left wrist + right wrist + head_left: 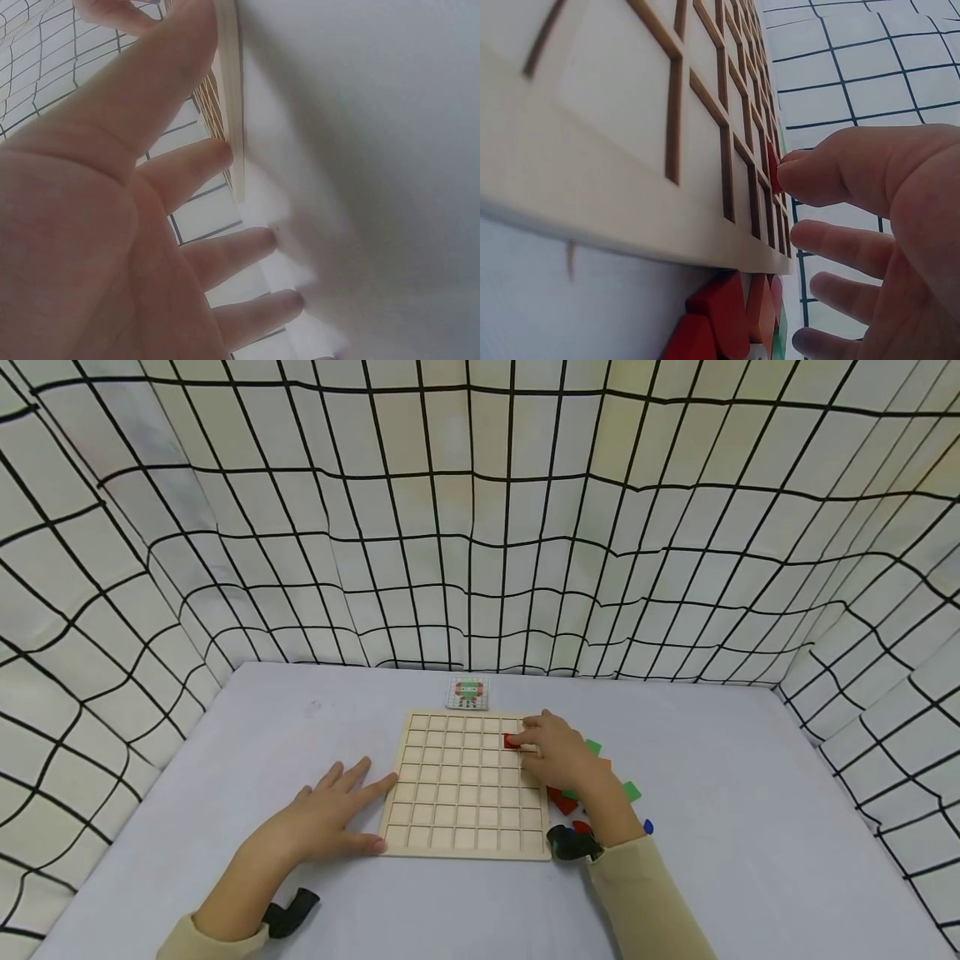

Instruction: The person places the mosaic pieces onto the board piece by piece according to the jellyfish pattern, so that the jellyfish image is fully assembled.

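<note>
My right hand [561, 756] reaches over the wooden grid board [442, 793] near its upper right corner. One fingertip rests on a small red tile [510, 741], which lies in a cell of the board. The right wrist view shows the thumb and index finger by the red tile [772, 166], the other fingers stretched out. My left hand [322, 818] lies at the board's left side, fingers spread, thumb at the lower left corner and index finger at the left edge. It holds nothing; in the left wrist view thumb and index touch the board's edge [234, 127].
Behind the board lies a small pattern card [468, 692] with a coloured figure. Red [562, 802], green [632, 791], orange and blue pieces lie to the right, partly hidden under my right arm. White walls with black netting [480, 535] surround the white table [750, 827].
</note>
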A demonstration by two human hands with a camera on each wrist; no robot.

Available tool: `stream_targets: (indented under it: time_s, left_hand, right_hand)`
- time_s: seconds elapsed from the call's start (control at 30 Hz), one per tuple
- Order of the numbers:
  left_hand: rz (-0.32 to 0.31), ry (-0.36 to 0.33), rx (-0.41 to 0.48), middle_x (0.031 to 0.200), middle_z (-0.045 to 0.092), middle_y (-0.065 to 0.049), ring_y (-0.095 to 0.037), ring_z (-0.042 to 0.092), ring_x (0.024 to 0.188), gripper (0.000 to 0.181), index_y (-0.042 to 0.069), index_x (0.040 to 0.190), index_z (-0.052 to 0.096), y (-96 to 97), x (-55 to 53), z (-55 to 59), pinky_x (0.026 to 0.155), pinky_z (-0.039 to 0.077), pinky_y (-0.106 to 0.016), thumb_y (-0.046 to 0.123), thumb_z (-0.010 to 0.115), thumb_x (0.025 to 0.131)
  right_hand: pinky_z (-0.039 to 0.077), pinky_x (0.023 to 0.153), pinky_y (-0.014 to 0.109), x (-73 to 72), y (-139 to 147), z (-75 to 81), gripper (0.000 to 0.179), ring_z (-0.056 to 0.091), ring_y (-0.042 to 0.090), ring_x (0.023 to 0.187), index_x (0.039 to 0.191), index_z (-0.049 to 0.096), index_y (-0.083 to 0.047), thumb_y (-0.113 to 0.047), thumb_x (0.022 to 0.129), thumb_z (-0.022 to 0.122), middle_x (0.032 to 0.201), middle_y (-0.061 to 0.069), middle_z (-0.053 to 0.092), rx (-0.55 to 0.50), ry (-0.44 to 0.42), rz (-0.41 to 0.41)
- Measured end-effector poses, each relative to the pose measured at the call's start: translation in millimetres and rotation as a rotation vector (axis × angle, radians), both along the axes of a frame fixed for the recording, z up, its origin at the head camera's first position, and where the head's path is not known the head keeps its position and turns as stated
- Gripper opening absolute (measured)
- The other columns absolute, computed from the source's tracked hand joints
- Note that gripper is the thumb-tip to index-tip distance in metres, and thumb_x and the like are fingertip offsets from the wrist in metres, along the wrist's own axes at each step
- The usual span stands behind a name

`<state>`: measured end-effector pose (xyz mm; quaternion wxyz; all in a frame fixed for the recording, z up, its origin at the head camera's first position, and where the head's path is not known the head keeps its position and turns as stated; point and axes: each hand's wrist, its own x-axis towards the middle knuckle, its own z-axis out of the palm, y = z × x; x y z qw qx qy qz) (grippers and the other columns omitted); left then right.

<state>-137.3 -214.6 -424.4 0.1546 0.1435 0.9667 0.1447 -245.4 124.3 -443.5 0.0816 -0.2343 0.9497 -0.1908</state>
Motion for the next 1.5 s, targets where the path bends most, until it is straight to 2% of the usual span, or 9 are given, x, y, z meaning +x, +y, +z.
stream_targets:
  time_s: [0.33,0.53,0.7,0.83,1.03,1.23,1.5]
  left_hand:
    - [-0.004,-0.004,-0.004,0.162,0.025,-0.023,-0.059,0.016,0.144,0.09,0.029,0.154,0.04,-0.2,0.3,-1.6,0.1,0.024,-0.081,0.063,0.074,0.077]
    - [-0.013,0.019,-0.008,0.161,0.026,-0.025,-0.061,0.018,0.142,0.091,0.028,0.153,0.041,-0.3,0.2,-1.0,0.098,0.025,-0.081,0.063,0.073,0.076]
    - [-0.009,0.014,-0.007,0.161,0.025,-0.024,-0.06,0.017,0.143,0.09,0.029,0.154,0.04,0.1,-0.2,-0.1,0.099,0.024,-0.081,0.063,0.073,0.077]
    - [-0.007,0.007,-0.008,0.161,0.025,-0.024,-0.06,0.016,0.143,0.09,0.029,0.154,0.04,0.4,-0.7,0.0,0.1,0.023,-0.081,0.063,0.073,0.077]
    - [-0.009,0.012,-0.012,0.161,0.025,-0.025,-0.061,0.017,0.143,0.091,0.028,0.154,0.04,-0.6,-1.2,-1.1,0.099,0.024,-0.081,0.063,0.073,0.076]
    - [-0.012,0.015,-0.008,0.161,0.026,-0.025,-0.061,0.017,0.142,0.092,0.028,0.154,0.04,-1.2,-0.9,-2.3,0.099,0.024,-0.081,0.064,0.073,0.076]
    - [-0.012,0.015,-0.009,0.161,0.025,-0.024,-0.061,0.017,0.142,0.093,0.029,0.154,0.039,-1.4,-2.0,-4.0,0.099,0.024,-0.081,0.065,0.073,0.076]
  right_hand:
    - [0.022,0.12,0.053,2.8,-3,-3.4,0.04,0.024,0.043,0.149,0.133,0.067,-0.02,-0.015,0.094,0.057,0.152,0.017,0.045,-0.009,-0.015,-0.008]
    - [0.028,0.117,0.054,0.1,3,-0.8,0.046,0.033,0.04,0.145,0.137,0.063,-0.016,-0.013,0.091,0.056,0.152,0.017,0.045,-0.113,-0.04,0.011]
    - [0.033,0.114,0.055,-2.3,20,5.4,0.046,0.037,0.034,0.144,0.141,0.057,-0.019,-0.017,0.095,0.06,0.152,0.011,0.046,-0.236,-0.058,-0.082]
    - [0.034,0.113,0.057,-4.9,38,8.0,0.043,0.037,0.033,0.144,0.14,0.058,-0.02,-0.02,0.097,0.062,0.151,0.008,0.047,-0.295,-0.047,-0.154]
    - [0.043,0.104,0.058,-7.6,59,8.1,0.043,0.047,0.035,0.135,0.141,0.057,-0.024,-0.027,0.099,0.059,0.149,0.008,0.05,-0.304,-0.056,-0.251]
    - [0.049,0.099,0.053,-10.6,74,5.6,0.04,0.056,0.032,0.126,0.139,0.059,-0.017,-0.024,0.099,0.06,0.138,0.008,0.059,-0.315,-0.062,-0.282]
    - [0.054,0.092,0.048,-10.1,89,1.9,0.039,0.059,0.031,0.118,0.135,0.061,-0.018,-0.029,0.098,0.061,0.129,0.01,0.063,-0.27,-0.14,-0.398]
